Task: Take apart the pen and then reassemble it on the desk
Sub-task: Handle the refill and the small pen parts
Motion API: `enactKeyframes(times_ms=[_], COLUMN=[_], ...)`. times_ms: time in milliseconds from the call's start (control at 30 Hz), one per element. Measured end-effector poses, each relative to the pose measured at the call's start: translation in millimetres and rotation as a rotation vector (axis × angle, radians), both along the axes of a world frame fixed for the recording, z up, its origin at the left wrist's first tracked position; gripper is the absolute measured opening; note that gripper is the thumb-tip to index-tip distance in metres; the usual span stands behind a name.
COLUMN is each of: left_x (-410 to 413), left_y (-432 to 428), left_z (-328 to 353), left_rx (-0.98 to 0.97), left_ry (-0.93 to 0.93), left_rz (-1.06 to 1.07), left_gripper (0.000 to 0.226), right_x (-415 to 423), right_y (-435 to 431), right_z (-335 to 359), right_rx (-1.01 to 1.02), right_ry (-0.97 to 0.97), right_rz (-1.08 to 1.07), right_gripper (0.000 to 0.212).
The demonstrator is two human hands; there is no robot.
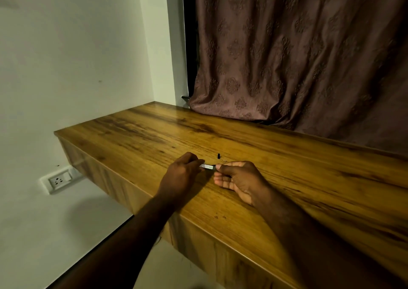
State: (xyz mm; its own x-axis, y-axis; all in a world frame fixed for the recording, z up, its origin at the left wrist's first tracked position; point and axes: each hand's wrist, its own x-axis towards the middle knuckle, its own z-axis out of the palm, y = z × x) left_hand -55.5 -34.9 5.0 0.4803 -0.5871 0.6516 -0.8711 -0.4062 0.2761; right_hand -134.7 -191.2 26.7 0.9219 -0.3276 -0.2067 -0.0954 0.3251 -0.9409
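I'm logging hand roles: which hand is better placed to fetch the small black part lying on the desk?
Right hand, probably: the small black part lies just beyond its fingertips, while the left hand grips the silvery pen barrel.

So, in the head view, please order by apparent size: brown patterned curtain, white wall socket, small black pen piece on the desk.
1. Brown patterned curtain
2. White wall socket
3. Small black pen piece

Pen barrel [206, 166] print: illegible.

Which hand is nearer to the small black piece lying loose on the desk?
Right, narrowly. The right hand sits just below the black piece, its fingertips close under it. The left hand, holding the pen, lies further off to the piece's lower left.
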Motion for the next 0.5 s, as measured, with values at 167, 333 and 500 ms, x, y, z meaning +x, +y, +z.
enactKeyframes(times_ms=[167, 333, 500], left_x=[2.7, 2.3, 5.5], left_y=[-2.6, -2.4, -4.4], left_z=[-4.4, -4.6, -5.3], left_rx=[0.058, 0.064, 0.077], left_ry=[-0.09, -0.128, -0.089], left_rz=[0.042, 0.042, 0.029], left_gripper=[0.037, 0.04, 0.04], right_x=[0.8, 0.9, 0.5], right_y=[3.2, 4.0, 3.4], right_z=[-1.0, -3.2, -3.4], right_rx=[0.112, 0.186, 0.188], right_ry=[0.003, -0.002, 0.004], right_rz=[0.004, 0.028, 0.035], right_gripper=[0.01, 0.015, 0.009])
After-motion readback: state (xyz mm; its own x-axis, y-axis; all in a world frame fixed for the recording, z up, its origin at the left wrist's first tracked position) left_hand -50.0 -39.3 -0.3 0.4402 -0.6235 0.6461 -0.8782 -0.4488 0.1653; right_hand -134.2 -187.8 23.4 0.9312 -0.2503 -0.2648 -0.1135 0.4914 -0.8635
